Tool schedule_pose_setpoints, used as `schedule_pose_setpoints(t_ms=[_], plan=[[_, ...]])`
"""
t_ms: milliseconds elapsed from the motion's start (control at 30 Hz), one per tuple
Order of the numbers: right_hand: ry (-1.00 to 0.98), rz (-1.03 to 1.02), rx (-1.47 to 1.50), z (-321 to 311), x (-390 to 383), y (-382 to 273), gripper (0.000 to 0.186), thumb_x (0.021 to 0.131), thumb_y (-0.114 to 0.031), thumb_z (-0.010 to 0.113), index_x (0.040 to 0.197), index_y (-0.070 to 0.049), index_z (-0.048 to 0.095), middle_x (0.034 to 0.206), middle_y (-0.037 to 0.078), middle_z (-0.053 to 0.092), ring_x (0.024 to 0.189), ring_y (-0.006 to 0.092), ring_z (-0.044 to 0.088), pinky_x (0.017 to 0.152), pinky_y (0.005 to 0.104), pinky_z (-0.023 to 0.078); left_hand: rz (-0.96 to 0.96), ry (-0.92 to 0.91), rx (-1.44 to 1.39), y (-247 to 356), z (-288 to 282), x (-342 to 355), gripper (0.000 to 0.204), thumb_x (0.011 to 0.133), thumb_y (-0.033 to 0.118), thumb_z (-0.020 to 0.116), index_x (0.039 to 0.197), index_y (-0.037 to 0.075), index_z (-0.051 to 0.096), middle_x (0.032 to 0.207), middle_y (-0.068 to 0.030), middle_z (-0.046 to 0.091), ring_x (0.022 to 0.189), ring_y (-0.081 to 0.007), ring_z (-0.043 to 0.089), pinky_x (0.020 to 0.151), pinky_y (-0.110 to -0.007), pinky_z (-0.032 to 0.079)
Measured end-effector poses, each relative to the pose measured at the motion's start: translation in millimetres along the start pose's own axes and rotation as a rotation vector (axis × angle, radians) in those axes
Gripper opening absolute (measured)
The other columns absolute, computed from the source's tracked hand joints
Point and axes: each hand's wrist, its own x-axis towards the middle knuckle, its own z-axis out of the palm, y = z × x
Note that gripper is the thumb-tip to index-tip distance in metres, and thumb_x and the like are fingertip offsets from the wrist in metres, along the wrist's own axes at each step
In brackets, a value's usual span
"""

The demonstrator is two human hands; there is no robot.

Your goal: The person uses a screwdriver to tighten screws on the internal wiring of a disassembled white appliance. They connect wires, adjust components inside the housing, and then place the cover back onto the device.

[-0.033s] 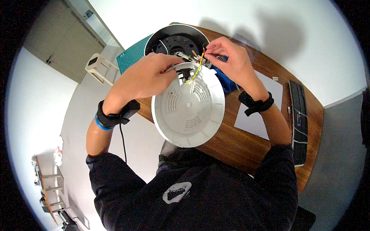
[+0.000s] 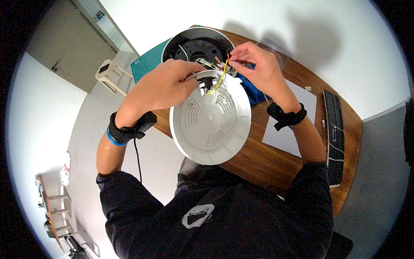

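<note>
My left hand (image 2: 172, 82) is closed on the upper left rim of a round white vented cover (image 2: 211, 142). The cover is tilted, with its inner side facing me. A black socket-like part (image 2: 208, 83) sits near its upper edge. From there a yellow wire (image 2: 223, 77) runs up toward my right hand (image 2: 254, 62), whose thumb and forefinger are pinched at the wire's reddish upper end. Behind the cover lies an opened round appliance housing (image 2: 172, 43), white-rimmed and dark inside. Metal parts and wires show at its near side; the cover and my hands hide some of it.
A green cutting mat (image 2: 148, 62) lies under the housing's left side. Blue cloth (image 2: 252, 91) is beneath my right hand, beside a white sheet (image 2: 282, 134). A black keyboard (image 2: 334, 138) stands along the wooden table's right edge. Left of the table is a stool (image 2: 113, 75).
</note>
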Motion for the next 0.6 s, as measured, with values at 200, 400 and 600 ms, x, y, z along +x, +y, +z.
schedule_pose_setpoints(t_ms=[200,400,600], plan=[[-0.051,0.086,-0.007,0,4,5,0.018,0.097,-0.012,0.081,0.111,-0.002,0.078,0.106,0.011,0.081,0.095,0.02,0.08,0.086,0.0333,0.064,-0.008,-0.003,0.003,-9,2,1,0.042,0.095,0.013,0.057,0.131,0.0,0.075,0.083,-0.0202,0.075,0.07,-0.0285,0.072,0.069,-0.037,0.055],[-0.096,0.116,0.007,4,9,0,0.016,0.097,-0.01,0.08,0.111,-0.001,0.078,0.1,0.011,0.081,0.092,0.0183,0.08,0.084,0.0326,0.063,-0.135,-0.191,-0.078,-12,-8,9,0.047,0.099,0.006,0.057,0.145,0.004,0.067,0.1,-0.0095,0.075,0.089,-0.014,0.069,0.083,-0.032,0.057],[-0.118,0.126,0.01,5,10,0,0.022,0.094,-0.01,0.083,0.111,-0.002,0.071,0.104,0.009,0.08,0.095,0.0182,0.079,0.084,0.0335,0.063,-0.155,-0.201,-0.075,-5,-11,7,0.047,0.099,0.008,0.056,0.144,0.004,0.068,0.096,-0.0073,0.073,0.085,-0.0118,0.066,0.077,-0.032,0.055]])
